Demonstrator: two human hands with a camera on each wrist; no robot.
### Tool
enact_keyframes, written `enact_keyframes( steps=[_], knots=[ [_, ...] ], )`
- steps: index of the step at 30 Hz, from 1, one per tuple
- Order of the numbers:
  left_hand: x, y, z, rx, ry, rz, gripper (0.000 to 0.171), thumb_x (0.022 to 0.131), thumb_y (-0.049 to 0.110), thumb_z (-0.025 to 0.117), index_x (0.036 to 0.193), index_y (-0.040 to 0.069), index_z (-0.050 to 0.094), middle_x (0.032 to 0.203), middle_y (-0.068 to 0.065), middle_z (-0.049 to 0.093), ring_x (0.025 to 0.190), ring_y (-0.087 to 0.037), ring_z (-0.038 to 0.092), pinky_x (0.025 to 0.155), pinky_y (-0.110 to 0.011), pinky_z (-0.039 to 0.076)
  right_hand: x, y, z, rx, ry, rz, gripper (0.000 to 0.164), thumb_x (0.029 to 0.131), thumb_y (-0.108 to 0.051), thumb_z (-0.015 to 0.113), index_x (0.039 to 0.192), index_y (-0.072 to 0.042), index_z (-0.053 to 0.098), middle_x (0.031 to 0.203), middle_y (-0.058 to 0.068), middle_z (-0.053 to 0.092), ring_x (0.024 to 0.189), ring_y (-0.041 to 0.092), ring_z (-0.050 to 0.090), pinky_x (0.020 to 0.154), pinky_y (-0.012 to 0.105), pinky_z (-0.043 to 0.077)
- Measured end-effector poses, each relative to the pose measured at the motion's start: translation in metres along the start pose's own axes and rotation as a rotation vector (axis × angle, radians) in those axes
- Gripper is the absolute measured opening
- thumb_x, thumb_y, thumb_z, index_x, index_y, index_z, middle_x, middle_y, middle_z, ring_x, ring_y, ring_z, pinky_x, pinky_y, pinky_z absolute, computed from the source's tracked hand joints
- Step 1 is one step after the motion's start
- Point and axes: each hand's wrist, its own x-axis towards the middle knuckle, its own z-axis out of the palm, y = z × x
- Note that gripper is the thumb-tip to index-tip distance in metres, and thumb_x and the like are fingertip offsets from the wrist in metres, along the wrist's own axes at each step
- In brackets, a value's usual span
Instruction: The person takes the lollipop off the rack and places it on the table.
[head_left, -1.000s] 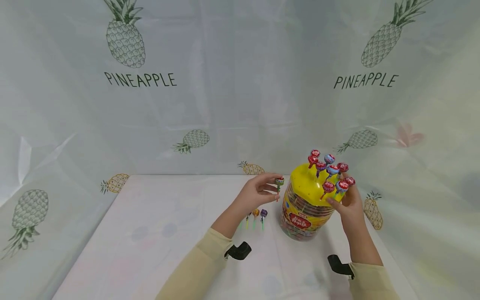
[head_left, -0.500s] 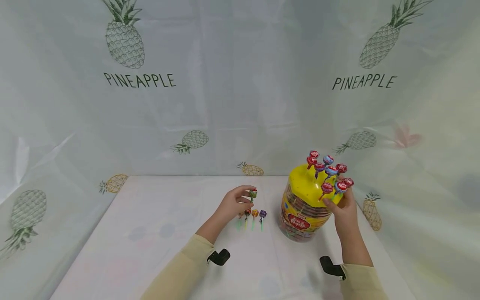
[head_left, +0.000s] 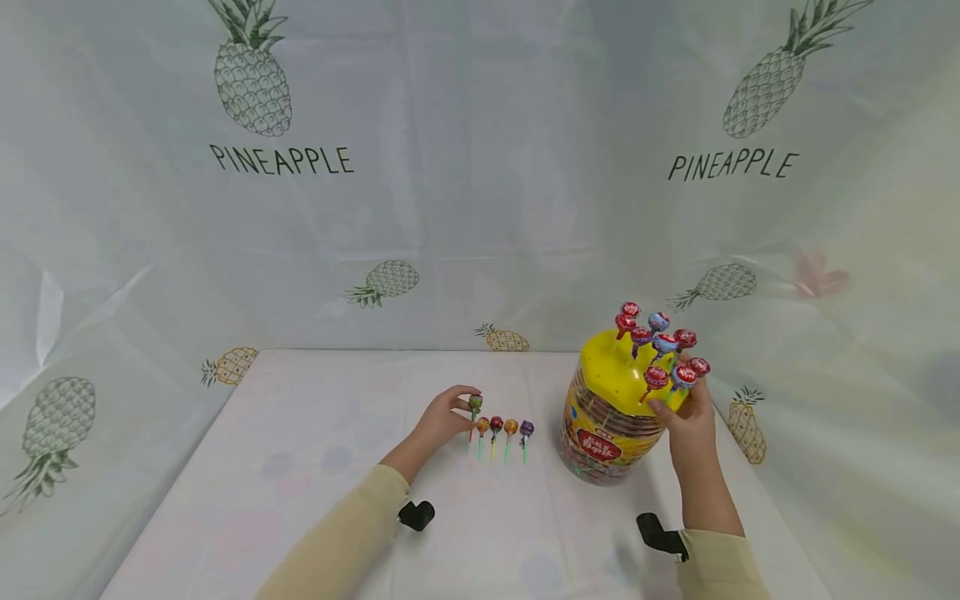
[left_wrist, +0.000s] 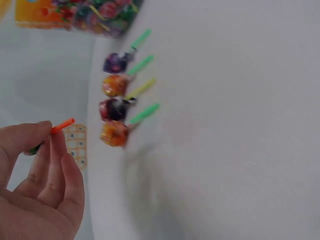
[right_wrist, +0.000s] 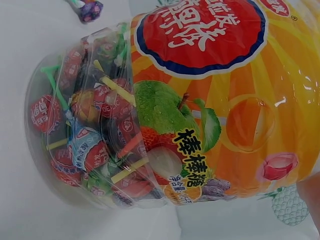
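Note:
Between thumb and fingers my left hand (head_left: 442, 419) pinches a green-wrapped lollipop (head_left: 476, 403); its orange stick (left_wrist: 63, 126) pokes out in the left wrist view. Just right of it, a row of several lollipops (head_left: 511, 427) with orange, red and purple wrappers lies on the table, sticks toward me. My right hand (head_left: 692, 421) grips the edge of the yellow lid (head_left: 607, 375) on a big clear plastic jar (head_left: 600, 450). Red and blue lollipops (head_left: 664, 343) stand upright in that lid. Through the jar's wall, wrapped lollipops (right_wrist: 90, 110) show in the right wrist view.
A white cloth covers the table (head_left: 322, 500). Behind it hangs a pale curtain (head_left: 480, 167) printed with pineapples, close to the table's back edge. Black wrist cameras (head_left: 417, 515) sit at both sleeves.
My left hand has moved from beside the jar leftward and down to the left end of the row, carrying the green lollipop. The right hand keeps its grip on the lid.

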Motion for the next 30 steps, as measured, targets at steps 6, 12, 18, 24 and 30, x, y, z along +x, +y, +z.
enact_keyframes(
  steps=[6,12,18,24,30],
  knots=[
    [0.004,-0.021,0.003,0.080,0.009,-0.075,0.055,0.078,-0.010,0.074,0.128,0.009,0.060,0.094,-0.009,0.066,0.077,-0.019,0.060,0.063,-0.030,0.049,0.001,-0.001,0.000,0.000,0.001,0.012,0.071,0.092,0.002,0.064,0.151,-0.026,0.036,0.147,0.005,0.039,0.130,0.018,0.037,0.101,0.015,0.037],
    [0.007,-0.034,0.006,0.172,-0.004,-0.083,0.054,0.076,-0.009,0.077,0.125,0.008,0.061,0.087,-0.006,0.066,0.073,-0.017,0.061,0.064,-0.031,0.052,0.000,0.001,0.000,0.001,0.002,0.013,0.071,0.092,0.002,0.063,0.151,-0.026,0.036,0.146,0.005,0.039,0.130,0.019,0.037,0.101,0.016,0.037],
    [0.013,-0.041,0.006,0.278,-0.005,-0.079,0.054,0.074,-0.003,0.082,0.122,0.011,0.062,0.081,-0.001,0.061,0.072,-0.015,0.056,0.063,-0.029,0.049,-0.001,0.002,0.000,0.030,-0.002,-0.006,0.069,0.092,0.004,0.062,0.150,-0.023,0.037,0.145,0.006,0.041,0.129,0.019,0.039,0.100,0.017,0.038],
    [0.022,-0.047,0.006,0.287,-0.031,-0.101,0.054,0.073,-0.002,0.083,0.121,0.011,0.063,0.079,0.000,0.061,0.068,-0.014,0.055,0.063,-0.028,0.049,-0.001,0.000,0.000,0.040,0.002,-0.002,0.069,0.092,0.003,0.062,0.150,-0.024,0.037,0.146,0.005,0.040,0.131,0.020,0.037,0.102,0.018,0.037],
    [0.024,-0.043,0.007,0.325,-0.054,-0.098,0.052,0.071,-0.002,0.084,0.118,0.008,0.064,0.076,-0.002,0.059,0.064,-0.015,0.054,0.060,-0.028,0.048,0.000,0.002,0.001,0.045,-0.002,-0.009,0.069,0.092,0.004,0.062,0.150,-0.024,0.037,0.146,0.006,0.040,0.131,0.020,0.037,0.100,0.017,0.038]
  ],
)
